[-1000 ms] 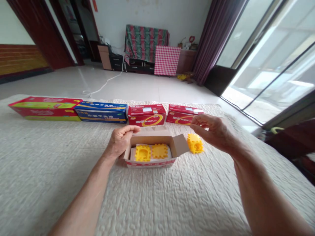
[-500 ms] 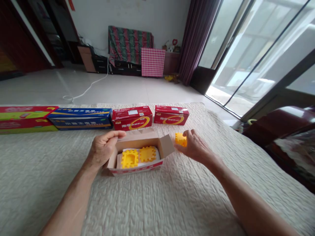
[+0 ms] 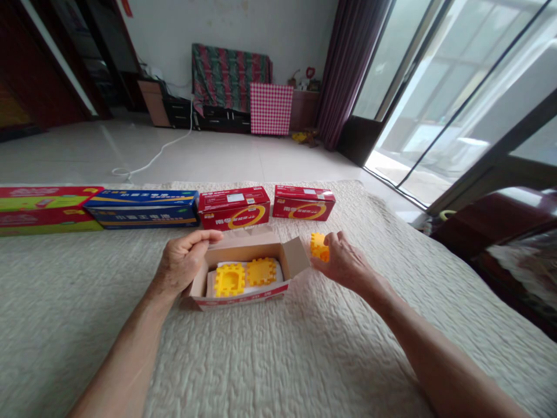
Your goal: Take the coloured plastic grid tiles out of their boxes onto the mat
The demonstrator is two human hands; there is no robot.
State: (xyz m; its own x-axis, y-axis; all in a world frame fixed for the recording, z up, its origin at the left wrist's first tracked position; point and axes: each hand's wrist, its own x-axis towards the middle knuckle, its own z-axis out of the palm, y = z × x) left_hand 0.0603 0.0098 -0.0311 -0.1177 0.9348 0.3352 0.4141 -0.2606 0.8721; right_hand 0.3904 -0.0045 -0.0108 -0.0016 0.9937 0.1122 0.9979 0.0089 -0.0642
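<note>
An open cardboard box [image 3: 241, 301] with a red-printed front sits before me, its flaps spread. Inside, two yellow notched plastic blocks [image 3: 230, 280] lie side by side on white and brown packing. My left hand [image 3: 180, 264] is closed on the box's left end, thumb and forefinger pinching a flap at the back corner. Just right of the box, my right hand [image 3: 343, 258] is closed around another yellow notched block [image 3: 318, 247], whose left part shows beyond the fingers. The right flap [image 3: 296, 256] stands out close to that hand.
Behind the box stand two red cartons [image 3: 235, 209], a blue carton [image 3: 143, 210] and stacked red-and-green cartons [image 3: 47, 210] in a row. A quilted cream cover [image 3: 261, 366] lies beneath everything. Beyond its edge are the tiled floor, a white cable [image 3: 152, 159] and a glass door [image 3: 435, 104].
The yellow block in my right hand has turned slightly, showing a different side. My left hand and the open box stay where they were.
</note>
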